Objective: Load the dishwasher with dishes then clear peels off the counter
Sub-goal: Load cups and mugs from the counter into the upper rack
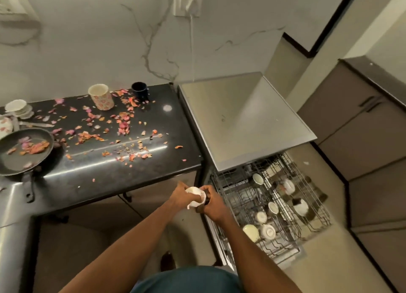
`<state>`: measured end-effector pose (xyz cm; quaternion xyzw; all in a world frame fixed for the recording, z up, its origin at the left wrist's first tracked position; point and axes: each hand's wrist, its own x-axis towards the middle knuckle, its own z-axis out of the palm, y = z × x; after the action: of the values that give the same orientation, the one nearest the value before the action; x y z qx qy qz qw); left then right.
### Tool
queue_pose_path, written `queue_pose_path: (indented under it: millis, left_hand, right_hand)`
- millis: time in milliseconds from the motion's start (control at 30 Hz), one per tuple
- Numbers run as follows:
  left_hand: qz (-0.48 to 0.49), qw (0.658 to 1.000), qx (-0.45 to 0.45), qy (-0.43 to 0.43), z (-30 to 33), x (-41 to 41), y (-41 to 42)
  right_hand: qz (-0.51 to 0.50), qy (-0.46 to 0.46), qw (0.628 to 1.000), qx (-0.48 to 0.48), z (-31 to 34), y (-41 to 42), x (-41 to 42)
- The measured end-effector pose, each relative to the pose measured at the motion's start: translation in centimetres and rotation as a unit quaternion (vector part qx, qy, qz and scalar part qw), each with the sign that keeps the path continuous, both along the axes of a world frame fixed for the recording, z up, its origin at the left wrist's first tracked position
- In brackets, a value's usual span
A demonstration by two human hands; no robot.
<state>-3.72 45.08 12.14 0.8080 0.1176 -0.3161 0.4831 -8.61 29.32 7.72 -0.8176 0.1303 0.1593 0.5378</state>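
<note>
Both hands clasp rounded white cup [194, 197]: left hand [183, 197], right hand [212, 203]; wire dishwasher rack [285, 207] beside.

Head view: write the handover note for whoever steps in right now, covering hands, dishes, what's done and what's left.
Hands: left hand and right hand both grip a white cup, held beside the open dishwasher rack.
Done: several white cups and bowls already sit in the rack.
Left to load: floral mug, dark mug, stacked small dishes at the counter's left end, and frying pan, which holds some peels.
Then: peels are scattered over most of the black counter; none look cleared yet.
</note>
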Motion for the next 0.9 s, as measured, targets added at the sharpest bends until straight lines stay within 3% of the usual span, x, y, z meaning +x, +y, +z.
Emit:
queue_pose_path:
  millis: [400, 600, 700, 900]
  left_hand:
    - [-0.122, 0.992, -0.014, 0.018, -1.0, -2.5, -13.5]
    - [-0.091, 0.994, -0.032, 0.059, -2.1, -3.2, -18.6]
    - [-0.023, 0.991, -0.053, 0.121, -2.3, -3.8, -20.7]
    - [0.041, 0.990, -0.033, 0.134, -3.4, -5.4, -24.2]
  right_hand:
    - [-0.081, 0.002, 0.997, 0.005, -1.2, -13.0, -6.0]
    - [-0.084, -0.008, 0.996, 0.010, -1.9, -17.4, -7.3]
    - [-0.088, 0.003, 0.996, 0.026, -3.0, -19.3, -8.0]
    - [-0.126, 0.062, 0.987, 0.077, -3.1, -21.4, -9.0]
